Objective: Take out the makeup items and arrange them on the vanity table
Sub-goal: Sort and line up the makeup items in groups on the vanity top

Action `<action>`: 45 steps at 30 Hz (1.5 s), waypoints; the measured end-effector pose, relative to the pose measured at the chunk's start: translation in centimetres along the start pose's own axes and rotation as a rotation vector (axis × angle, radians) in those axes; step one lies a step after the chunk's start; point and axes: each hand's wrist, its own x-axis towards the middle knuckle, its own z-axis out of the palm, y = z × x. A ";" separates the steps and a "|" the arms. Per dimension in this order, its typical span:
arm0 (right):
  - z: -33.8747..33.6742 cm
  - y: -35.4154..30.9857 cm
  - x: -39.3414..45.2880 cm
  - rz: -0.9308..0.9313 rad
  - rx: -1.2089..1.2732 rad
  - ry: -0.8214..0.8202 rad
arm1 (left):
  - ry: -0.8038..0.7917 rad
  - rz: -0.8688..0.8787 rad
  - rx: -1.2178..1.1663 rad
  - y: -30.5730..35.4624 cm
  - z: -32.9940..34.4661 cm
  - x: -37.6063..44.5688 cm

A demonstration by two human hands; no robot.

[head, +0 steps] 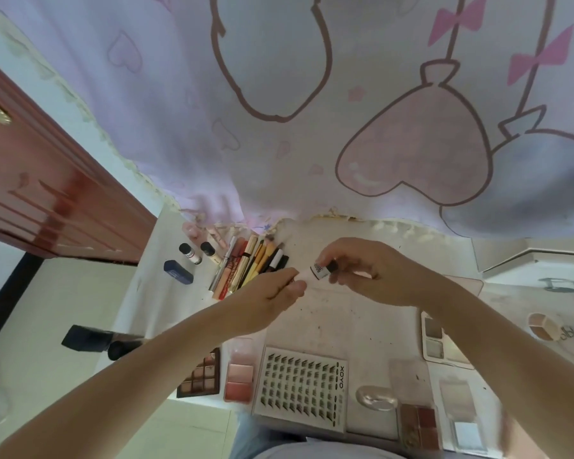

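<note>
On the left of the white desk (371,313), a navy blue rectangular case (178,271) is seen lying flat, with two small black-capped glass bottles (191,254) just beyond it. To the right of the case a fanned row of pencils, brushes and slim tubes (249,266) is laid out, their long axes running from the near-left towards the far-right.

Just to the right of that row, a small pale pink tube with a black cap (315,272) is held above the desk between both hands. Its long axis lies roughly left to right, the pink body towards the left hand and the black cap towards the right hand. The body is pinched by the left hand (272,294) between thumb and fingertips. The cap end is gripped by the right hand (362,271) with curled fingers. Both hands are touching the tube, so neither is nearer; the tube is judged to sit closer to the row than to anything else on the desk.

The coming move is judged to turn on that axis: to join the row, the tube would need to be swung towards the row's slant and carried left, a move for which the left hand is better placed.

Nearer the person, right of the brown eyeshadow palette (199,376), a pink blush compact (240,379) and a white sheet of false lash clusters (302,385) are lying flat.
</note>
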 end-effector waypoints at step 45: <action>4.2 0.5 4.4 0.124 0.006 -0.028 | 0.299 -0.059 0.207 -5.4 0.5 -1.6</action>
